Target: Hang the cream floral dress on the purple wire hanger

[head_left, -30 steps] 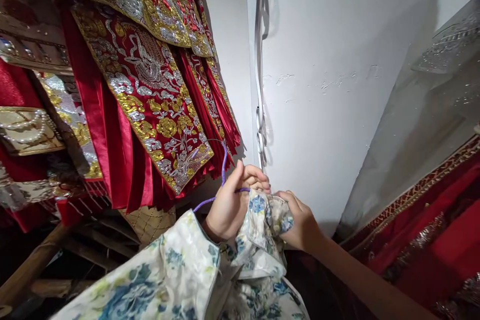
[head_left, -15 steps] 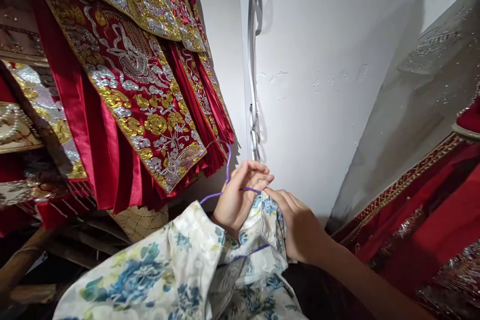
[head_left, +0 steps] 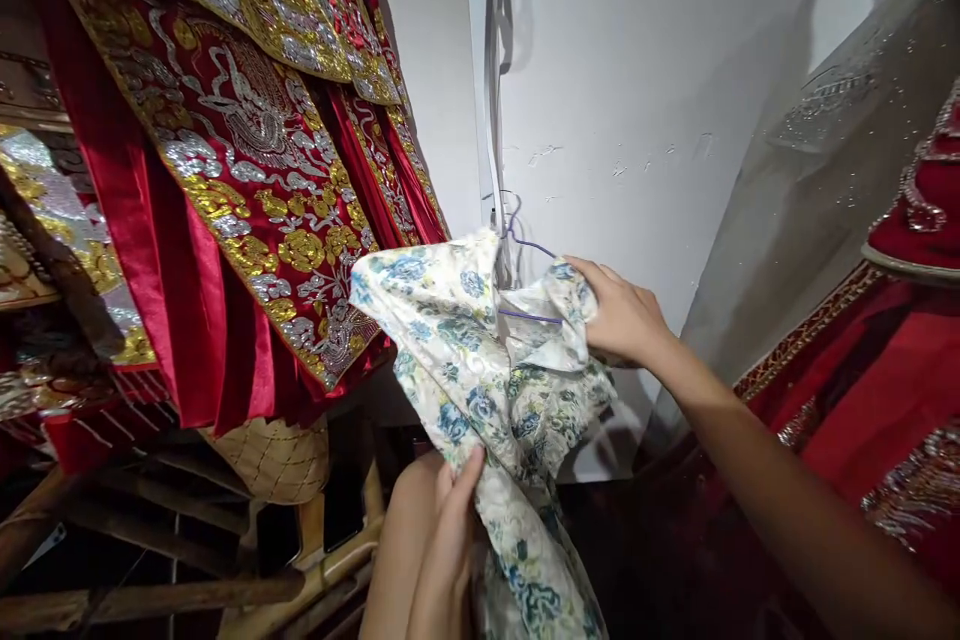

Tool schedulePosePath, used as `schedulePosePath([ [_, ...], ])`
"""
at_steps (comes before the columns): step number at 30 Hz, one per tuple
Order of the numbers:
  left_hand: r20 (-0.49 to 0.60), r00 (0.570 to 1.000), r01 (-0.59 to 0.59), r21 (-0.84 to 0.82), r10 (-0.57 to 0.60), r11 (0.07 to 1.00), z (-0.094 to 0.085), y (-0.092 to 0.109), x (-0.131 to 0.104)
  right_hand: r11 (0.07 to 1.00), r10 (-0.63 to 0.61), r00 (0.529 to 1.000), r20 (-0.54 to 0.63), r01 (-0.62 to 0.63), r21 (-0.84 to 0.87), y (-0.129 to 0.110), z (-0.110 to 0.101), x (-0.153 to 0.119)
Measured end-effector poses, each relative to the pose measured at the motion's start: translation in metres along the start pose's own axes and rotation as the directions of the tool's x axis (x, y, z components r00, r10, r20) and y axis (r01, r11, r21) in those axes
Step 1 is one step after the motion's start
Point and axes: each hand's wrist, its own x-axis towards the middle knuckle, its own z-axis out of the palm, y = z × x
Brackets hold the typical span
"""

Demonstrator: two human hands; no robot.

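A white garment (head_left: 450,360) printed with blue flowers and yellow-green leaves hangs in folds before me, on a thin purple hanger (head_left: 531,243). The hanger's hook rises above the neckline, and its lower bar shows through the opening. At the garment's right shoulder, my right hand (head_left: 626,318) is closed around the cloth, and perhaps the hanger's end under it. Lower down, my left hand (head_left: 450,525) pinches the garment's left edge between thumb and fingers. Most of the left hand's fingers are hidden behind the cloth.
Red costumes with gold and silver embroidery (head_left: 255,170) hang on the left. A white wall rail (head_left: 491,70) runs down the wall. A sheer sequinned veil (head_left: 795,150) and a red beaded garment (head_left: 885,360) are on the right. Bamboo poles (head_left: 165,605) and a woven basket (head_left: 274,460) sit low left.
My left hand has gone from the hanger near the neckline down to the garment's side. Garment, hanger and right hand have risen; the cloth now covers the hanger's left arm.
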Motion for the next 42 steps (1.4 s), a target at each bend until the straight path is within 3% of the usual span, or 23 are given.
schedulePosePath([
  [3, -0.16, 0.985, -0.057, 0.021, 0.06, 0.998, 0.008, -0.015, -0.001, 0.996, -0.072, 0.997, 0.01, 0.072, 0.046, -0.008, 0.009, 0.001],
  [6, -0.228, 0.973, -0.044, -0.023, 0.038, 0.999, 0.014, -0.02, -0.001, 0.966, -0.183, 0.981, 0.058, 0.168, 0.199, -0.018, 0.025, -0.017],
  [8, -0.234, 0.972, -0.027, -0.085, 0.007, 0.996, 0.016, -0.025, -0.001, 0.925, -0.223, 0.963, 0.149, 0.162, 0.343, -0.032, 0.035, -0.031],
  [11, -0.19, 0.981, 0.013, -0.168, -0.045, 0.986, 0.017, -0.035, -0.004, 0.802, -0.292, 0.927, 0.237, 0.102, 0.589, -0.062, 0.048, -0.046],
  [13, -0.173, 0.982, 0.039, -0.201, -0.074, 0.979, 0.016, -0.042, -0.007, 0.672, -0.276, 0.943, 0.184, 0.053, 0.738, -0.08, 0.056, -0.06],
  [14, -0.176, 0.981, 0.047, -0.212, -0.086, 0.976, 0.014, -0.044, -0.008, 0.602, -0.205, 0.971, 0.126, 0.024, 0.798, -0.085, 0.061, -0.07],
  [16, -0.2, 0.975, 0.058, -0.208, -0.101, 0.976, 0.01, -0.047, -0.011, 0.464, 0.089, 0.996, -0.019, -0.024, 0.886, -0.09, 0.078, -0.099],
  [17, -0.211, 0.972, 0.062, -0.189, -0.102, 0.98, 0.008, -0.047, -0.013, 0.406, 0.285, 0.955, -0.086, -0.039, 0.913, -0.09, 0.088, -0.116],
  [18, -0.214, 0.972, 0.069, -0.159, -0.102, 0.985, 0.005, -0.047, -0.014, 0.351, 0.496, 0.859, -0.126, -0.066, 0.934, -0.088, 0.099, -0.134],
  [19, -0.204, 0.973, 0.079, -0.126, -0.104, 0.989, 0.003, -0.047, -0.015, 0.289, 0.644, 0.76, -0.09, -0.132, 0.948, -0.087, 0.11, -0.151],
  [20, -0.185, 0.976, 0.094, -0.101, -0.111, 0.99, 0.001, -0.047, -0.016, 0.234, 0.725, 0.688, -0.037, -0.195, 0.952, -0.085, 0.121, -0.165],
  [21, -0.161, 0.979, 0.111, -0.088, -0.124, 0.99, -0.002, -0.047, -0.016, 0.196, 0.737, 0.675, 0.025, -0.249, 0.948, -0.085, 0.129, -0.176],
  [24, -0.12, 0.982, 0.132, -0.111, -0.145, 0.985, -0.01, -0.051, -0.013, 0.187, 0.511, 0.825, 0.243, -0.383, 0.905, -0.088, 0.144, -0.185],
  [26, -0.121, 0.984, 0.114, -0.114, -0.128, 0.987, -0.017, -0.053, -0.009, 0.214, 0.338, 0.883, 0.325, -0.409, 0.887, -0.092, 0.145, -0.177],
  [28, -0.115, 0.987, 0.101, -0.087, -0.11, 0.991, -0.023, -0.055, -0.007, 0.221, 0.299, 0.89, 0.343, -0.415, 0.883, -0.095, 0.144, -0.17],
  [33, -0.076, 0.984, 0.159, -0.009, -0.159, 0.987, -0.026, -0.052, -0.011, 0.192, 0.404, 0.846, 0.347, -0.45, 0.872, -0.088, 0.14, -0.176],
  [37, -0.071, 0.982, 0.181, 0.103, -0.174, 0.978, -0.031, -0.043, -0.01, 0.17, 0.353, 0.849, 0.393, -0.471, 0.866, -0.076, 0.13, -0.18],
  [40, -0.181, 0.977, -0.045, 0.33, 0.111, 0.943, -0.051, -0.033, -0.002, 0.15, 0.327, 0.86, 0.393, -0.458, 0.877, -0.074, 0.117, -0.177],
  [42, -0.225, 0.889, -0.237, 0.519, 0.399, 0.821, -0.061, -0.027, 0.001, 0.141, 0.308, 0.857, 0.414, -0.471, 0.871, -0.078, 0.11, -0.175],
])
